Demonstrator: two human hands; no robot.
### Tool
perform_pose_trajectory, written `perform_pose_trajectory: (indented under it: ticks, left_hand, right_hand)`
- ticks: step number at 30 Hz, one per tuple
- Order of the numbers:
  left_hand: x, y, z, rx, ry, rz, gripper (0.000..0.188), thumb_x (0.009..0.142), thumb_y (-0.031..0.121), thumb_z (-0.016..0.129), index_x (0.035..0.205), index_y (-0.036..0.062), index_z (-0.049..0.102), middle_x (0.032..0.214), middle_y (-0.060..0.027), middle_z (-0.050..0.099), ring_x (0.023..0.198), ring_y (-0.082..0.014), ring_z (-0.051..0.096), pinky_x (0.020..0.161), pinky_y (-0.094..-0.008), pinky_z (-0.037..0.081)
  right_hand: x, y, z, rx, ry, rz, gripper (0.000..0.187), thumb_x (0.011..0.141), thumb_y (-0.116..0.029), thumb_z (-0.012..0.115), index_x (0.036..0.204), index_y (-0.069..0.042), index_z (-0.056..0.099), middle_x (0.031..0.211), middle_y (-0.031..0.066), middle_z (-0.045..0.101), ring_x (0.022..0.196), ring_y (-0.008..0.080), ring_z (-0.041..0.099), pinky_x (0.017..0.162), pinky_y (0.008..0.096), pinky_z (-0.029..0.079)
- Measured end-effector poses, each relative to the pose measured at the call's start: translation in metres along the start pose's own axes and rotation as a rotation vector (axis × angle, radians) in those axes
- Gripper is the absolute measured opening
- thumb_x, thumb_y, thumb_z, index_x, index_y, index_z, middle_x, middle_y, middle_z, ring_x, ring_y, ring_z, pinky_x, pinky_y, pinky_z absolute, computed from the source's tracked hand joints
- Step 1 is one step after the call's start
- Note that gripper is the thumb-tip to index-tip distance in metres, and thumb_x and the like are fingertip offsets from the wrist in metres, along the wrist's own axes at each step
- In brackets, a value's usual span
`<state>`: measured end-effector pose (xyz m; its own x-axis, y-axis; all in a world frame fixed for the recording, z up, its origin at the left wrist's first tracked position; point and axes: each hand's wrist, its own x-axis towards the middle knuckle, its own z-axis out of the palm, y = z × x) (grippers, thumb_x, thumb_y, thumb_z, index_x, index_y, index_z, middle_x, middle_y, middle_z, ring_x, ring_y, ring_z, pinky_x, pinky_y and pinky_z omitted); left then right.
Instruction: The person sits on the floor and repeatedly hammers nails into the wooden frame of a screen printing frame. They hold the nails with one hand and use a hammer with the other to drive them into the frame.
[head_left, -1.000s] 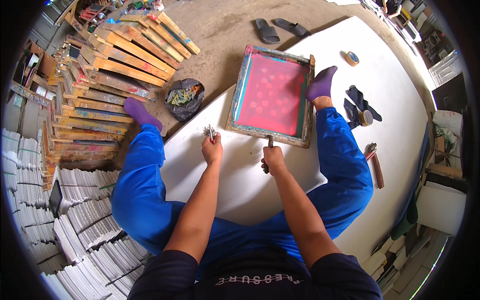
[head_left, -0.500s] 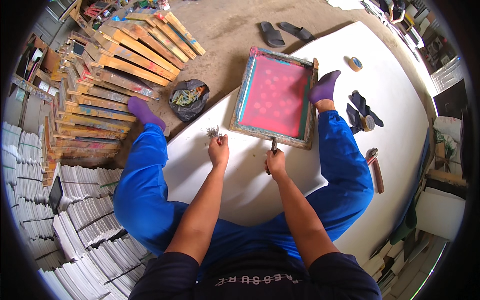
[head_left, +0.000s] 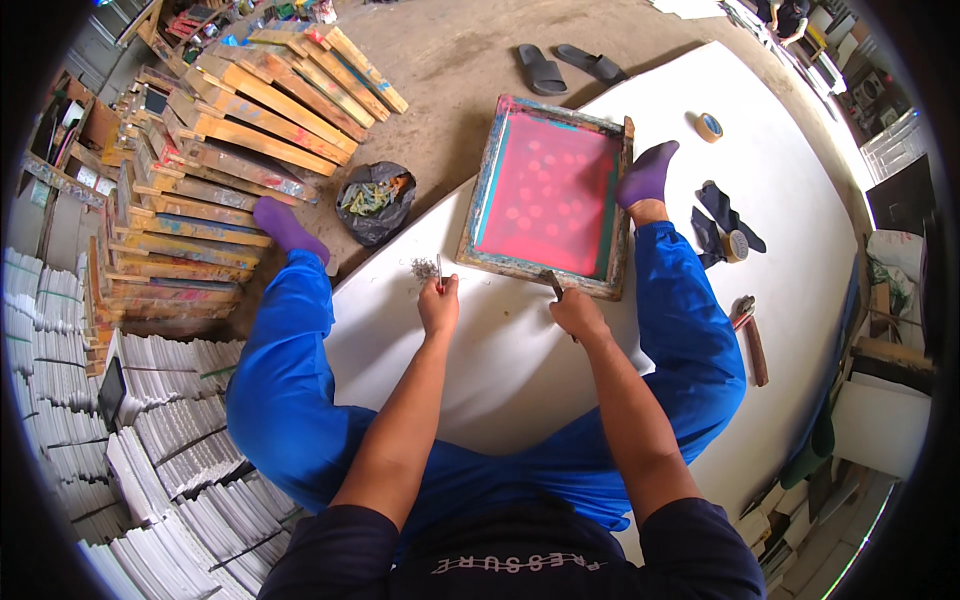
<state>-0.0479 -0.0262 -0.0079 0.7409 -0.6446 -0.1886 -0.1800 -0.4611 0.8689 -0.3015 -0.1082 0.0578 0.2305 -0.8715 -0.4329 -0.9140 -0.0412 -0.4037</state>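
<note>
Pink mesh (head_left: 545,190) filled the paint-stained wooden frame (head_left: 515,270) of the screen (head_left: 550,200), which lay before us on a white board (head_left: 800,200). At its near edge we had our right hand (head_left: 580,315), the fingers clamped around a dark tool (head_left: 556,287). That tool's far end met the near rail in our view, though we could not tell whether it touched the wood or stood just above it.

Our left hand (head_left: 438,307) was to the left of the screen's near corner, thumb and fingers pinched together on a slim metal tool (head_left: 439,266) that pointed away from us. Just beside its tip, also left of the screen, we saw a loose scatter of small grey bits (head_left: 424,269).

Our right foot, in a purple sock (head_left: 650,175), was close against the screen's right side. Farther right of the screen we had a roll of tape (head_left: 708,127), some dark strips (head_left: 718,205) with a second roll (head_left: 736,246) beside them, and a brown-handled tool (head_left: 756,350). Beyond the screen lay two dark sandals (head_left: 543,72); left of it were a black bag (head_left: 372,228) of crumpled scraps (head_left: 370,195) and a stack of wooden frames (head_left: 270,143).
</note>
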Motion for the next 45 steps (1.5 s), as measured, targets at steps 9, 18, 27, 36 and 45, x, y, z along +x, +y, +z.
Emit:
perform_pose_trajectory:
  ticks: [9,18,27,36,45]
  left_hand:
    - [0.002,-0.005,0.003,-0.014,-0.001,-0.028,0.033,0.089,0.031,0.073,0.079,0.0016,0.062,0.07,-0.0098,0.062,0.065,-0.0263,0.061,0.065,-0.0406,0.048]
    - [0.004,-0.006,0.001,-0.067,0.003,-0.022,0.032,0.09,0.03,0.072,0.079,0.0007,0.064,0.07,-0.0087,0.062,0.065,-0.0235,0.06,0.065,-0.0387,0.048]
    - [0.0,-0.006,0.006,-0.024,-0.014,-0.012,0.032,0.089,0.031,0.073,0.081,0.0005,0.066,0.069,-0.0097,0.063,0.064,-0.0251,0.061,0.065,-0.0383,0.049]
    - [-0.006,-0.001,0.011,0.01,-0.082,-0.011,0.028,0.09,0.03,0.072,0.084,0.0034,0.066,0.072,-0.0058,0.068,0.067,-0.0159,0.062,0.065,-0.0329,0.047]
    - [-0.035,0.022,0.019,-0.04,-0.218,0.011,0.032,0.091,0.029,0.07,0.079,0.0006,0.061,0.068,-0.0089,0.063,0.063,-0.0222,0.06,0.063,-0.0377,0.048]
  right_hand:
    - [-0.006,-0.011,-0.039,0.325,-0.385,0.215,0.026,0.08,-0.01,0.053,0.089,0.012,0.061,0.068,0.0196,0.065,0.054,0.0293,0.066,0.041,0.044,0.052]
    - [0.014,-0.024,-0.052,0.11,-0.493,0.253,0.028,0.088,-0.019,0.057,0.097,0.008,0.059,0.072,0.0169,0.067,0.053,0.0257,0.066,0.041,0.0426,0.052]
    - [-0.001,-0.025,-0.045,-0.029,-0.324,0.099,0.03,0.081,-0.012,0.046,0.093,0.007,0.067,0.079,0.0274,0.069,0.066,0.0365,0.071,0.061,0.0471,0.057]
    - [-0.017,-0.009,0.03,-0.045,0.112,0.115,0.032,0.094,-0.028,0.049,0.102,0.002,0.059,0.09,0.0283,0.07,0.088,0.0472,0.069,0.082,0.0563,0.054]
    - [-0.009,0.012,0.025,-0.151,0.139,0.043,0.032,0.093,-0.029,0.053,0.105,0.001,0.059,0.089,0.029,0.07,0.086,0.046,0.069,0.079,0.0556,0.055]
